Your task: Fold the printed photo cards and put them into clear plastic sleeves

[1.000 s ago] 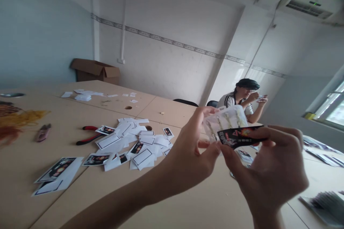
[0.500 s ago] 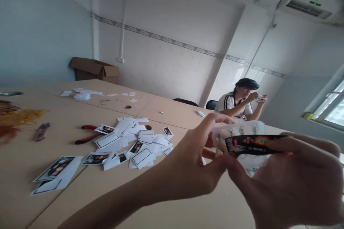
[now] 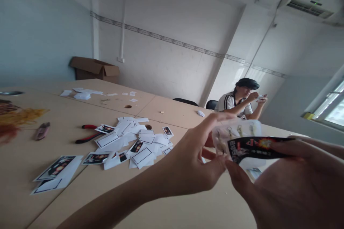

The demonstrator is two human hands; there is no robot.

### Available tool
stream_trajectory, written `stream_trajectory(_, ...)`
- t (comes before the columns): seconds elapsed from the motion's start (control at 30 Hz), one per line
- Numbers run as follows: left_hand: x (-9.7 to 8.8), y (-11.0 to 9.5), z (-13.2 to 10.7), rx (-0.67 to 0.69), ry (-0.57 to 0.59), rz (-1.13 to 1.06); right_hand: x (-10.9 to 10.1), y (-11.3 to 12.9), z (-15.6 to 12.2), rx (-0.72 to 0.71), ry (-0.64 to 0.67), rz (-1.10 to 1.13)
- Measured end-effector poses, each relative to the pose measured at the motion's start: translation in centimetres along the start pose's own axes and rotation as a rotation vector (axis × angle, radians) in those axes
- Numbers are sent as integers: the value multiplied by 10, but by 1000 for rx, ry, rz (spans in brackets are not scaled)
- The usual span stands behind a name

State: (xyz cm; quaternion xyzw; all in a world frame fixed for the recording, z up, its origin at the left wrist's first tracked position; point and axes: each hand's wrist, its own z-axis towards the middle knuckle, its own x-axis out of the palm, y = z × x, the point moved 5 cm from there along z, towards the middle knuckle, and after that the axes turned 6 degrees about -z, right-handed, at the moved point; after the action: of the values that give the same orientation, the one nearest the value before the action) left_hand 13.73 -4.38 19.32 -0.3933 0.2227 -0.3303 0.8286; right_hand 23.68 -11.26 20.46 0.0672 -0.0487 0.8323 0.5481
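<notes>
The card [image 3: 255,147] is a black strip with red and white print and an orange burst, but the lettering is too blurred to read. It lies across the front of a clear packet [image 3: 242,128], which holds a row of small metal hooks or rings hanging side by side.

Both are held up in the air above the worktop [image 3: 80,204], towards the right of the view. The left hand [image 3: 188,164] is clamped on the packet's left edge, thumb low and forefinger stretched over its top. The right hand [image 3: 295,186] pinches the card, thumb under it and fingers along its right end.

Further left on the worktop lies a heap of slips [image 3: 134,143], some showing a black-framed blank box and others a dark picture, with no legible text. Red-handled pliers [image 3: 86,136] lie just beside the heap. A co-worker [image 3: 239,102] sits at the far side.
</notes>
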Motion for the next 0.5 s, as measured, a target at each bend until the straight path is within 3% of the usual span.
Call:
stream_trajectory(0.17,-9,1,1,55,-86,18,4,-9,-2,8,-24,-3)
stream_trajectory(0.3,-14,2,4,52,-93,76,2,-8,-4,-111,-99,51)
stream_trajectory(0.5,-18,2,4,52,-90,-41,2,-15,-12,99,-176,47)
